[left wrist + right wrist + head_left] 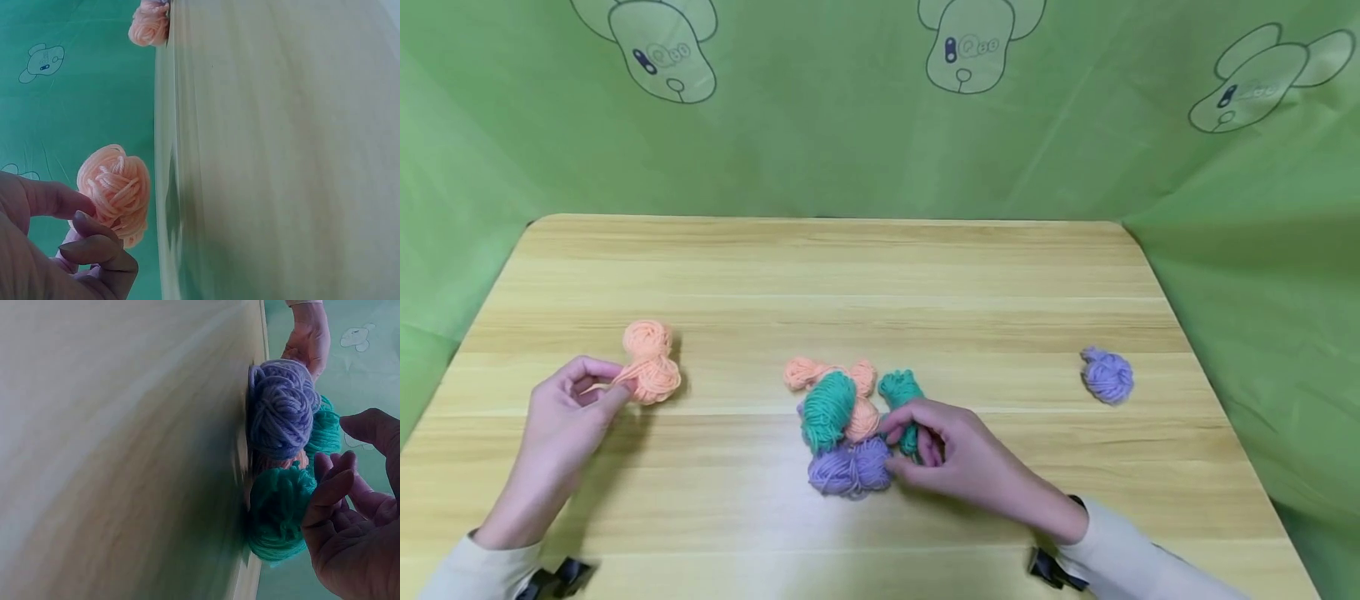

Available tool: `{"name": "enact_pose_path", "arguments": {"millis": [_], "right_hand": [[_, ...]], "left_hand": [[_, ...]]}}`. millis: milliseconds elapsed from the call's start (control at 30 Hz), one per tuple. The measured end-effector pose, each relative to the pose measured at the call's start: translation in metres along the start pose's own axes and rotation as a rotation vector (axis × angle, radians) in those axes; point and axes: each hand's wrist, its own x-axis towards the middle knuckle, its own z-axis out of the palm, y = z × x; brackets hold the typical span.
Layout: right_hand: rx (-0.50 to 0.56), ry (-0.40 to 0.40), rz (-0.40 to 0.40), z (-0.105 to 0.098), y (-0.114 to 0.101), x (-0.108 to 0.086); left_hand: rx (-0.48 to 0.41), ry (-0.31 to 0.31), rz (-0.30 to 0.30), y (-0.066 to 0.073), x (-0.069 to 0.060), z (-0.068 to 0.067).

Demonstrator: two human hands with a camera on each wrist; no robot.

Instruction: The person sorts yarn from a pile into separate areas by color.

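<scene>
At the left, my left hand (567, 417) pinches a peach yarn skein (653, 375) between thumb and fingers; the left wrist view shows this skein (122, 194) close up. My right hand (951, 446) hovers at the right side of a yarn pile, fingers loosely bent and thumb apart, holding nothing. Nearest to it are a purple skein (850, 468) at the pile's front and a green skein (899, 387), partly hidden behind the fingers. Another green skein (829, 410) lies on top of peach yarn (863, 419). Whether the right fingertips touch any yarn I cannot tell.
A lone purple skein (1107, 377) lies toward the right of the wooden table (737, 508). Green cloth (850, 158) with printed animal heads hangs behind the table and at its sides.
</scene>
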Motion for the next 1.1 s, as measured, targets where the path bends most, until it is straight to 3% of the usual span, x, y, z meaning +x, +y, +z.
{"name": "enact_pose_path", "arguments": {"millis": [367,633,833,1100], "right_hand": [[-0.119,-0.006,-0.049,0.009,0.0,-0.003],[-0.232,-0.03,-0.057,0.01,-0.002,-0.003],[-0.261,-0.047,-0.047,0.012,0.001,-0.004],[-0.338,-0.024,-0.077,0.015,0.002,-0.002]], "left_hand": [[-0.079,-0.026,-0.069,-0.005,-0.001,-0.006],[-0.105,-0.019,-0.064,-0.006,-0.001,-0.008],[-0.1,-0.02,-0.062,-0.007,-0.001,-0.01],[-0.105,-0.021,-0.072,-0.01,-0.001,-0.01]]}}
